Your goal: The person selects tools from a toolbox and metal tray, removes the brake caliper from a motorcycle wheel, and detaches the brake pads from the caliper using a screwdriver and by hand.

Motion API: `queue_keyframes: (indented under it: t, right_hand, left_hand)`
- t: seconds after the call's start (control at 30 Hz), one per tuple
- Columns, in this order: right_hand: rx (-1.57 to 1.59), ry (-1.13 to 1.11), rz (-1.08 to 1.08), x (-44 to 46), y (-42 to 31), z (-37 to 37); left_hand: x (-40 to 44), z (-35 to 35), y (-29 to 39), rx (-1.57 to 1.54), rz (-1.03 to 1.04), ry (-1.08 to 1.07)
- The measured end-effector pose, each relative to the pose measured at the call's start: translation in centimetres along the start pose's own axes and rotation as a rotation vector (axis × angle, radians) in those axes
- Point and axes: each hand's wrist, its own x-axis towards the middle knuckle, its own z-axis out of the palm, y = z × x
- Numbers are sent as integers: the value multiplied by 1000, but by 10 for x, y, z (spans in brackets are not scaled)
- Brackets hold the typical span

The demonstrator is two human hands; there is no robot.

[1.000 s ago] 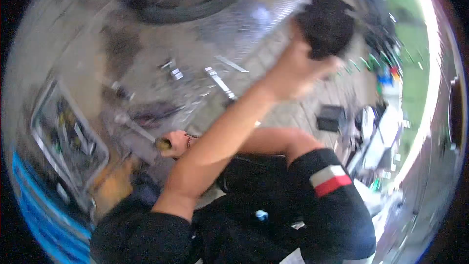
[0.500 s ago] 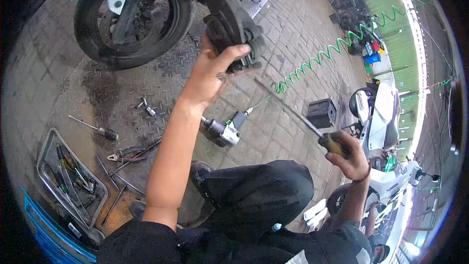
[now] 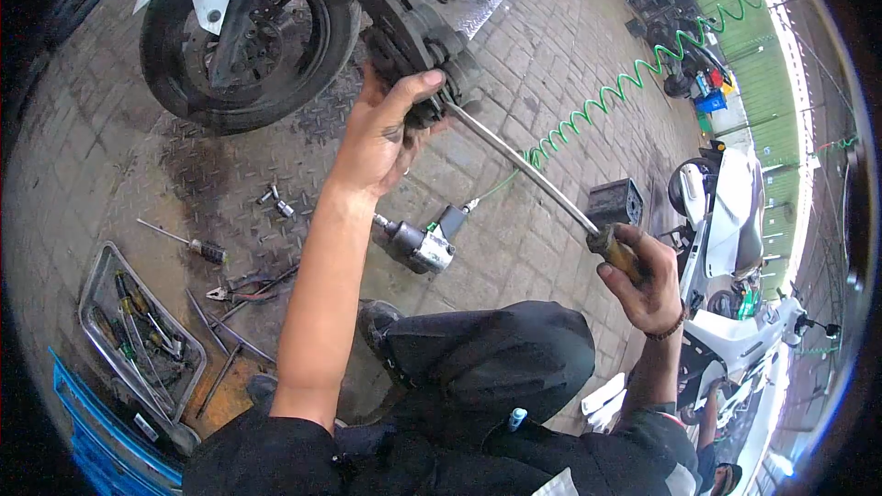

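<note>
My left hand (image 3: 381,133) is wrapped round a dark, greasy mechanical part (image 3: 404,32) with a curved body and round knobs, its thumb pressed on the near side. Whether the part is attached to the motorcycle behind it, I cannot tell. At the right, my right hand (image 3: 648,280) grips the worn yellowish handle of a long screwdriver (image 3: 528,170). The shaft slants up to the left, and its tip meets the part's lower edge beside my left thumb. An impact wrench (image 3: 418,243) lies on the paving below my left hand.
A motorcycle front wheel (image 3: 248,46) stands at upper left. Pliers (image 3: 243,289), a smaller screwdriver (image 3: 188,243) and a socket piece (image 3: 276,202) lie near a tool tray (image 3: 193,377). A coiled green air hose (image 3: 602,101) crosses the floor by a black box (image 3: 616,202).
The screwdriver's tip has moved up and left onto the part, and my right hand has come slightly left. My left hand and the part have shifted a little left.
</note>
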Motion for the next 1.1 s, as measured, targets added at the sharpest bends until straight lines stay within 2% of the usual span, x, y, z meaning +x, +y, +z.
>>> queue_keyframes:
  t: [0.17,0.33,0.47,0.53,0.63,0.7,0.8,0.87,0.93,0.97,1.0,1.1]
  right_hand:
    - [-113,41,11,-6,-7,6]
    - [-137,-120,172,-11,-22,-2]
    - [-76,-26,164,-14,-27,17]
    - [-72,-53,171,-13,-25,18]
    - [-117,-1,57,-11,-8,35]
    - [-101,73,3,-4,-4,52]
    - [-3,110,-77,10,0,65]
    - [118,50,-50,19,6,65]
    - [341,-352,257,30,14,63]
    - [432,-351,220,29,33,80]
    - [631,-408,388,35,22,86]
    - [504,-441,445,52,25,101]
  left_hand:
    - [0,0,-4,34,-6,-10]
    - [-1,-2,-9,2,-3,19]
    - [3,0,-19,113,33,10]
    - [5,1,-23,188,63,25]
    - [8,0,-23,40,67,23]
    - [9,0,-17,-108,-39,-7]
    - [11,1,-12,-132,81,5]
    - [9,-3,-6,-154,75,10]
    - [7,-8,-2,-178,72,14]
    - [7,-8,-3,-146,105,15]
    - [6,-8,-4,-117,139,16]
    - [7,-5,-3,-68,202,68]
